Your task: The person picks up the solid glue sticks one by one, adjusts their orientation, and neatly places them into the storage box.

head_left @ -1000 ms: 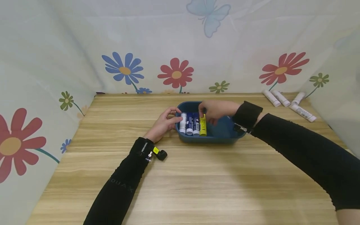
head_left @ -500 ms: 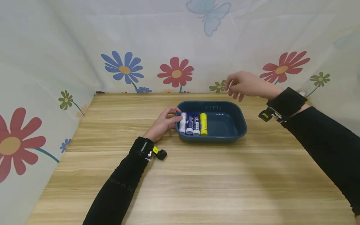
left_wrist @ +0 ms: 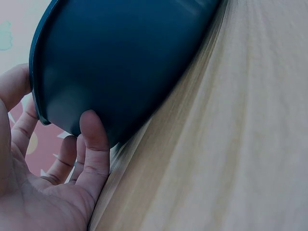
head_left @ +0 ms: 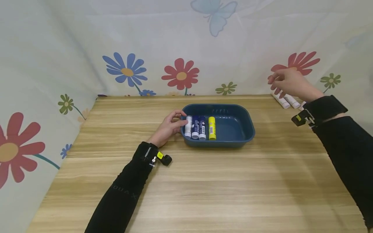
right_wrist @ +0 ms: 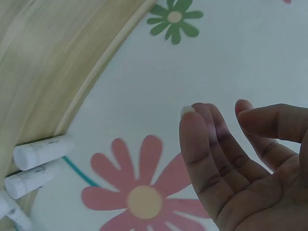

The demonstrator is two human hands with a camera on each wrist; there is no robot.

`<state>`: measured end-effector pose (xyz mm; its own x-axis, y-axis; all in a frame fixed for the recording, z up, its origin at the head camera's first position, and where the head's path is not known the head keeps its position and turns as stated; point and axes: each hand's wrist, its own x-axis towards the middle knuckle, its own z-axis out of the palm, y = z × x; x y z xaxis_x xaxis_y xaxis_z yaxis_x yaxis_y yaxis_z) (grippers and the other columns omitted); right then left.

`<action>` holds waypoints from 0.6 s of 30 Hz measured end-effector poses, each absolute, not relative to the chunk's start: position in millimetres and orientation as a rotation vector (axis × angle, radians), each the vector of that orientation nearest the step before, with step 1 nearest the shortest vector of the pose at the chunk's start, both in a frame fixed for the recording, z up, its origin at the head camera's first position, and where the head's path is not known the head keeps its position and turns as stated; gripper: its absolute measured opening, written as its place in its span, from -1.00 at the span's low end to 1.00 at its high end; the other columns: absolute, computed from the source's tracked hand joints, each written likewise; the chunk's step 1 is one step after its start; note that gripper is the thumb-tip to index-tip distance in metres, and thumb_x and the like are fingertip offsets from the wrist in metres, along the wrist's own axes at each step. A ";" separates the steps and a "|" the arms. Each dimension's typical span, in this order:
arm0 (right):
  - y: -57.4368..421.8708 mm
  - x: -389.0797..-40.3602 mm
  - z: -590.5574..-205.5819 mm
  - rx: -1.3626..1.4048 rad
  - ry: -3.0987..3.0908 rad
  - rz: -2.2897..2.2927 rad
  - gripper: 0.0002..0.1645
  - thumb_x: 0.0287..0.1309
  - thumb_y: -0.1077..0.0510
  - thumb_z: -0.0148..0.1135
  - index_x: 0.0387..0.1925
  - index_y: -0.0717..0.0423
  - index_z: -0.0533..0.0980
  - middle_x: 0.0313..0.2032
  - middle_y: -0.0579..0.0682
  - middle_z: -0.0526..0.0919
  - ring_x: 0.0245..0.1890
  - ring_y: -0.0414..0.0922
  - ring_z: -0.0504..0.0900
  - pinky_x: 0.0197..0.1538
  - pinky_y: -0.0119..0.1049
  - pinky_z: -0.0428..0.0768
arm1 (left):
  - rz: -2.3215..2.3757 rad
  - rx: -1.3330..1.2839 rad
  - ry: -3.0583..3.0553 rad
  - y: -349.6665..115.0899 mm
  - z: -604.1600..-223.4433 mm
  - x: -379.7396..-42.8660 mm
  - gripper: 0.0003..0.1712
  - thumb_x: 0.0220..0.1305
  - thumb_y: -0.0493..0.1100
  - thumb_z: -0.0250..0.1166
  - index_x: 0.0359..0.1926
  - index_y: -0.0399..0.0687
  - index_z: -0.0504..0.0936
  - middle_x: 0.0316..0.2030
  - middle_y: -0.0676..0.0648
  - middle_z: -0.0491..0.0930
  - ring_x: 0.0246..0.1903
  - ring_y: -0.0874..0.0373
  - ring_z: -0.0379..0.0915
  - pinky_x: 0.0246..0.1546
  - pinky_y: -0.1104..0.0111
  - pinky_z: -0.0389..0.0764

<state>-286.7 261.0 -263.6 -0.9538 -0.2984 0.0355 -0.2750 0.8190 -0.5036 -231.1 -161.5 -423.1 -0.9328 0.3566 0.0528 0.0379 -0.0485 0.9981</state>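
My left hand (head_left: 169, 127) holds the left end of a dark blue plastic tray (head_left: 234, 129), fingertips at its rim and against the outer wall (left_wrist: 120, 62) in the left wrist view. Inside the tray's left half lie a white glue stick (head_left: 188, 127), two blue glue sticks with white ends (head_left: 202, 126) and a yellow one (head_left: 212, 128), side by side. At the back right, my right hand (head_left: 292, 84) hovers with fingers loosely bent and nothing between them. Just beyond and below it are white glue sticks (head_left: 291, 101), seen at the lower left of the right wrist view.
A light wooden table (head_left: 204, 181) carries the tray. Its back edge meets a white curtain (head_left: 244, 42) printed with flowers and a butterfly, which also hangs at both sides. The right forearm covers part of the table's right side.
My right hand has let go of the yellow glue stick, risen out of the tray and moved right to above the white glue sticks. The yellow stick sits slightly further right. My left hand stays put.
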 end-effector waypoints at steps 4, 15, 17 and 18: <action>277.4 -291.1 -270.8 -0.408 2.964 -0.840 -0.75 0.26 0.21 -0.01 -0.12 0.30 0.43 -0.28 0.20 0.55 -0.49 -0.04 0.55 -0.51 -0.29 0.58 | 2.076 0.415 2.007 -162.4 -423.5 -230.6 -0.56 0.17 0.02 0.28 0.03 0.05 0.39 0.03 -0.17 0.18 -0.09 -0.07 0.38 -0.20 0.24 0.56; 304.4 -305.2 -294.8 -0.237 2.977 -0.718 -0.59 0.22 0.19 -0.08 0.06 0.33 0.33 -0.03 0.32 0.36 -0.25 0.14 0.32 -0.32 -0.05 0.36 | 2.088 0.420 1.990 -161.7 -423.3 -229.6 -0.54 0.17 0.00 0.28 0.05 0.00 0.38 0.03 -0.18 0.18 -0.09 -0.06 0.40 -0.20 0.27 0.56; 307.1 -308.4 -298.8 -0.240 2.976 -0.723 -0.59 0.22 0.19 -0.07 0.06 0.32 0.33 0.00 0.32 0.35 -0.21 0.15 0.31 -0.28 0.00 0.35 | 2.090 0.422 1.984 -161.3 -422.7 -229.1 -0.53 0.17 0.00 0.28 0.05 0.00 0.37 0.03 -0.18 0.17 -0.10 -0.06 0.40 -0.20 0.27 0.56; 308.1 -309.8 -300.7 -0.239 2.973 -0.723 -0.59 0.22 0.19 -0.07 0.07 0.31 0.33 0.00 0.32 0.35 -0.19 0.16 0.30 -0.25 0.02 0.35 | 2.091 0.422 1.982 -161.1 -422.6 -229.2 -0.54 0.17 0.00 0.28 0.05 0.00 0.37 0.03 -0.18 0.17 -0.10 -0.06 0.41 -0.20 0.27 0.56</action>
<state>-309.8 308.1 -300.7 -0.9852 -0.1679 -0.0336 -0.1338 0.8770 -0.4615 -229.2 -161.1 -422.6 -0.9323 0.3582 0.0502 0.0311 -0.0589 0.9978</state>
